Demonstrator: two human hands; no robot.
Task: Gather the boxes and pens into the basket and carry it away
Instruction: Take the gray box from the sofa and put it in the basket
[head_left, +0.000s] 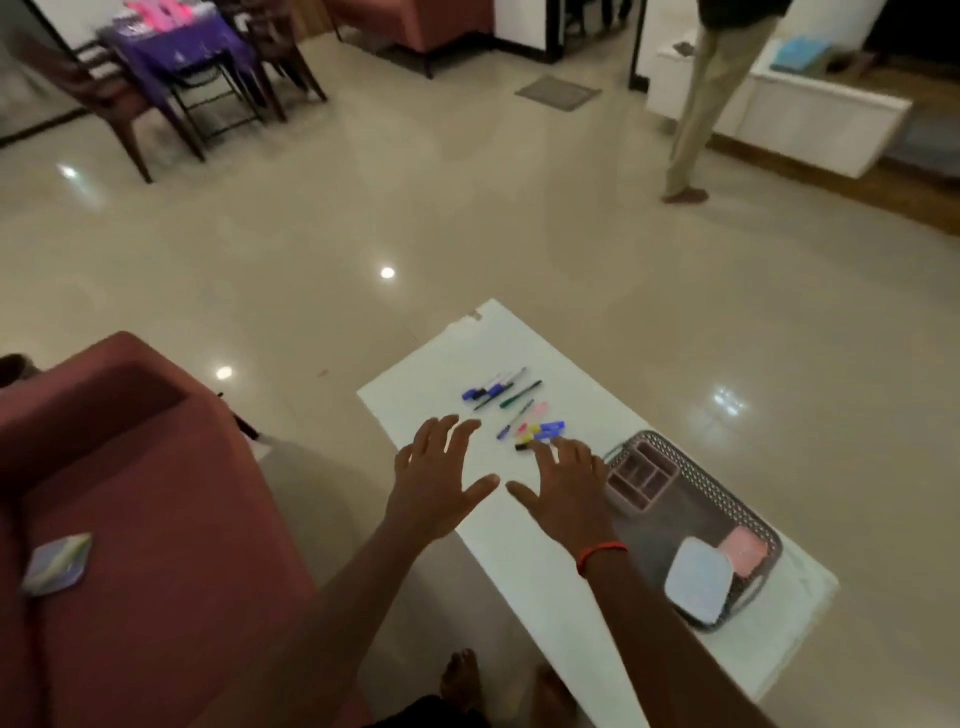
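Observation:
Several pens (511, 408) and markers lie scattered on the white low table (426, 379), in two loose clusters. To their right stands a grey perforated basket (727, 499). Inside it sit a pink divided organiser box (641, 478), a white box (698, 579) and a pink box (743, 551). My left hand (439, 478) hovers open over the table's near left edge. My right hand (563, 483) is open with spread fingers, its fingertips just short of the nearer marker cluster (540, 434). Neither hand holds anything.
A maroon sofa (130, 493) fills the left, with a small pale pouch (57, 564) on its seat. A person's legs (696, 104) stand far right beside a white bench (810, 114). A purple-covered table with chairs (176, 57) is far left. My bare feet (462, 680) show below.

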